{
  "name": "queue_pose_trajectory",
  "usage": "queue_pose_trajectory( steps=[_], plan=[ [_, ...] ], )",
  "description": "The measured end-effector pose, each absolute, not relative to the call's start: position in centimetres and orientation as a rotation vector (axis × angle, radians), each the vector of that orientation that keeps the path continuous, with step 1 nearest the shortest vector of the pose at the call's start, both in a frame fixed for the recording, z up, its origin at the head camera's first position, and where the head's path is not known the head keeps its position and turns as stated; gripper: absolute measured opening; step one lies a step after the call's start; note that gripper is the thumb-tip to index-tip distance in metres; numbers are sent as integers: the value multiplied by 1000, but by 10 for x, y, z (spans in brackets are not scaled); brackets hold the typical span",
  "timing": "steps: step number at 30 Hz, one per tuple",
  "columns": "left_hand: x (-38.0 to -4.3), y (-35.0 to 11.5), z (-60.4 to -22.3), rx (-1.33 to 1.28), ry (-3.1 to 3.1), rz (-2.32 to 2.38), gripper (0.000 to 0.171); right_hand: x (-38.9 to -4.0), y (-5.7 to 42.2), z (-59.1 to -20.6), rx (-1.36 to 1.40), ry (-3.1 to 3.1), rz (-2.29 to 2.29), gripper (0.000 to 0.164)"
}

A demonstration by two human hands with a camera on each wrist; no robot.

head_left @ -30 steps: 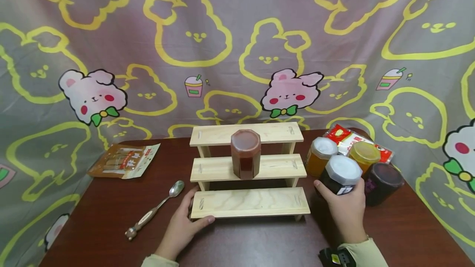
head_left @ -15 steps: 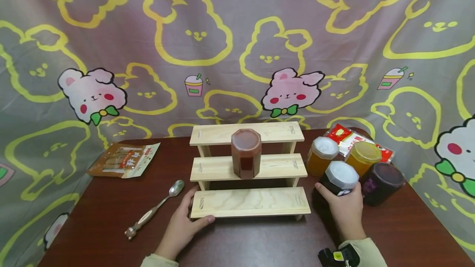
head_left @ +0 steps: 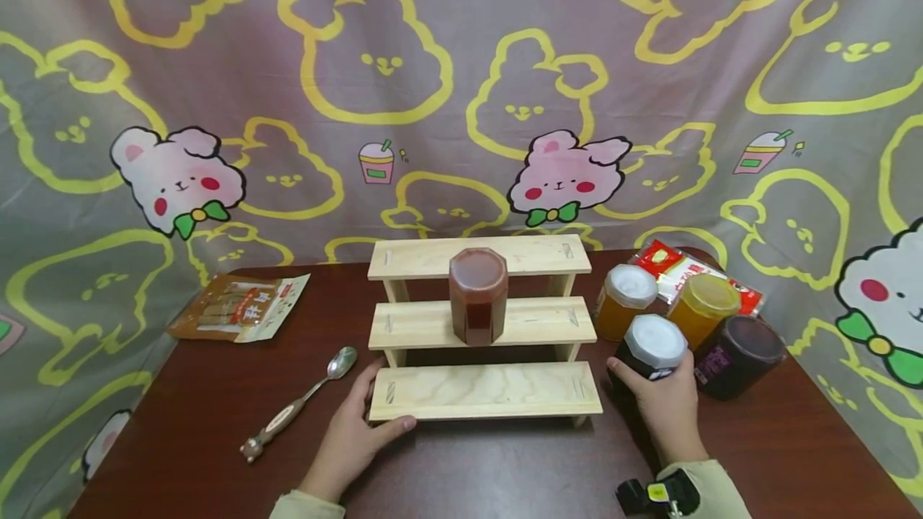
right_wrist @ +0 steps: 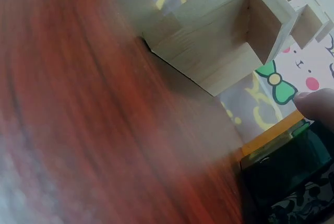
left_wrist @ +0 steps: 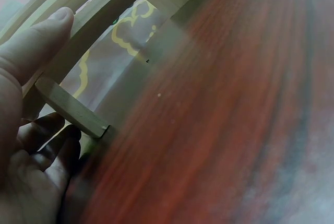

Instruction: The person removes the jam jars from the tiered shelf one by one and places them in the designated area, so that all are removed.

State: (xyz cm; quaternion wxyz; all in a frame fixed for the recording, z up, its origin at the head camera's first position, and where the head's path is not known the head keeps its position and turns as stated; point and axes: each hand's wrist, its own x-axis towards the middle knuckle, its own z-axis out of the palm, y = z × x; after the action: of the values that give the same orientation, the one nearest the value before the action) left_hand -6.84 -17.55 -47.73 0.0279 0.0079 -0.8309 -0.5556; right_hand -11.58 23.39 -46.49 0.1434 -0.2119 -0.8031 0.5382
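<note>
In the head view, my left hand [head_left: 353, 439] grips the left end of a three-step wooden display stand [head_left: 485, 388], thumb along the lowest step's front edge. The left wrist view shows the fingers [left_wrist: 57, 143] around the stand's leg [left_wrist: 73, 106]. My right hand [head_left: 667, 415] holds a dark jar [head_left: 633, 365] with a white lid [head_left: 654, 340], right of the stand. In the right wrist view the thumb [right_wrist: 317, 104] lies against that jar [right_wrist: 287, 166]; its far side is hidden. A reddish-brown jar [head_left: 479, 299] stands on the middle step.
An amber jar [head_left: 622, 307], a yellow-lidded jar [head_left: 703, 307] and a dark purple-labelled jar [head_left: 739, 359] stand at the right, before a red-and-white packet [head_left: 674, 267]. A brown pouch [head_left: 238, 307] and a spoon [head_left: 299, 407] lie left. A patterned curtain [head_left: 433, 102] hangs behind.
My right hand has shifted slightly left with the dark jar, away from the purple-labelled jar. My left hand stays on the stand.
</note>
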Motion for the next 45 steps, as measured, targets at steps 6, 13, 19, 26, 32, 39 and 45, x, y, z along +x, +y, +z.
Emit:
queue_pose_trajectory(
  steps=[6,13,19,26,32,39,45],
  plan=[
    [-70,-177,-477,31,-2595,-1662,101,-118,234,-467,-580,-2330,1515,110],
    [-71,-178,-479,34,-2578,-1700,102,-119,233,-468,-574,-2343,1510,111],
    [-70,-178,-480,15,-2567,-1680,100,-119,233,-467,-574,-2347,1514,111],
    [-70,-177,-482,32,-2551,-1744,101,-114,233,-457,-590,-2344,1467,109],
    [-68,-176,-481,16,-2543,-1739,99,-107,230,-437,-558,-2271,1418,97],
    [-67,-175,-480,5,-2526,-1760,98,-105,227,-417,-511,-2224,1400,82],
    [-68,-177,-480,5,-2529,-1737,98,-104,225,-405,-451,-2182,1380,78]
  ],
)
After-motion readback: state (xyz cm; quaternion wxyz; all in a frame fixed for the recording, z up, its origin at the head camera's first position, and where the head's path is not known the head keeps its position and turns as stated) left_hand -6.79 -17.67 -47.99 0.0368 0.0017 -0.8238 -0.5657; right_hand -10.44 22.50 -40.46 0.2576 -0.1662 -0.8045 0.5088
